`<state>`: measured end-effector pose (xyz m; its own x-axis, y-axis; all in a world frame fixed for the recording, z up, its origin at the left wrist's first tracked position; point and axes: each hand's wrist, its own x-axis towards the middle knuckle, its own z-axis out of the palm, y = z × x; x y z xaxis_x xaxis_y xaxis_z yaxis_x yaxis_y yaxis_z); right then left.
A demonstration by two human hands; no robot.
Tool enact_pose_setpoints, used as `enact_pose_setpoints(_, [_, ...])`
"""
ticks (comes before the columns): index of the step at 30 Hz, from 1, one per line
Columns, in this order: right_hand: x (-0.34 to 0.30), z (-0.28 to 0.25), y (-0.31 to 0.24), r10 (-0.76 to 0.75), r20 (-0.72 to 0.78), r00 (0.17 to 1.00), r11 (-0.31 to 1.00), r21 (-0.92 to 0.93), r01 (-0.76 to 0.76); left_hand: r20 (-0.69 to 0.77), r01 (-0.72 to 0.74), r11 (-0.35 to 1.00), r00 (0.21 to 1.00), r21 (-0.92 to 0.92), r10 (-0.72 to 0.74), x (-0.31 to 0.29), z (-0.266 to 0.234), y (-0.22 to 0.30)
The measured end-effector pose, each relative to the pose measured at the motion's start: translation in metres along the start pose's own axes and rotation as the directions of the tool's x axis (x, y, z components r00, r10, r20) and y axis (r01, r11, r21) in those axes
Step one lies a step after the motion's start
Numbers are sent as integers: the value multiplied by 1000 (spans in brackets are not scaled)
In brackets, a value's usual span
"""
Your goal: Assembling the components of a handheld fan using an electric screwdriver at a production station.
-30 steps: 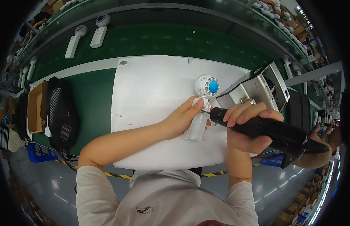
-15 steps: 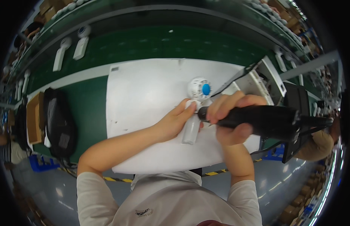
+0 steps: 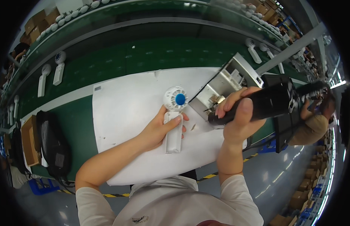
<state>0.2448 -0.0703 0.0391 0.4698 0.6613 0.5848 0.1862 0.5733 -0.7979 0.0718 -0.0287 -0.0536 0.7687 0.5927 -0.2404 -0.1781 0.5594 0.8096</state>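
Note:
My left hand [image 3: 158, 130] is closed around a white handheld fan [image 3: 173, 139] near the top of its handle, thumb across the front. The fan's round head, with a blue hub, points away from me, and the hollow inside of the handle faces up. My right hand [image 3: 239, 124] grips a thick black electric screwdriver [image 3: 271, 101]. The screwdriver lies slanted, its tip end beside an open metal box [image 3: 218, 86] at the right of the white work mat [image 3: 122, 116]. Whether the tip touches anything in the box cannot be seen.
More white fans [image 3: 59, 71] lie on the green conveyor belt [image 3: 145, 54] beyond the mat. At left are a black bag [image 3: 54, 145] and a cardboard box [image 3: 28, 141]. A slanted grey metal bar [image 3: 292, 49] stands at the right, with another person [image 3: 309, 126] nearby.
My right hand has pulled the screwdriver off the fan's handle, back toward the metal box. The fan, still in my left hand, now shows its handle uncovered. The whole view has shifted slightly.

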Motion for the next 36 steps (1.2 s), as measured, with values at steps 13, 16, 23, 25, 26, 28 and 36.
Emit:
enact_pose_setpoints(13, [-3, 2, -12, -242, 63, 968, 890, 411, 196, 75, 94, 964, 994, -248, -77, 2, -5, 3])
enact_pose_setpoints(16, [7, -7, -13, -313, 1, 950, 909, 289, 300, 91, 106, 964, 992, -244, -86, 2, -5, 4])
enact_pose_setpoints(23, [1, -4, -8, -177, -72, 982, 984, -1, 177, 106, 109, 963, 991, -246, -85, 2, -6, 3])
enact_pose_setpoints(25, [-2, -2, -7, -84, 92, 992, 984, 167, 68, 105, 102, 963, 991, -251, -77, 1, -7, 2])
enact_pose_setpoints(26, [-1, -2, -8, -83, 97, 992, 983, 169, 66, 101, 98, 962, 992, -254, -75, 1, -7, 3])
enact_pose_setpoints(28, [4, -4, -11, -173, 53, 983, 959, 235, 156, 93, 105, 963, 992, -246, -84, 3, -5, 3])
enact_pose_setpoints(36, [12, -8, -14, -278, -210, 937, 960, -80, 267, 94, 108, 967, 992, -229, -88, 1, -6, 2])
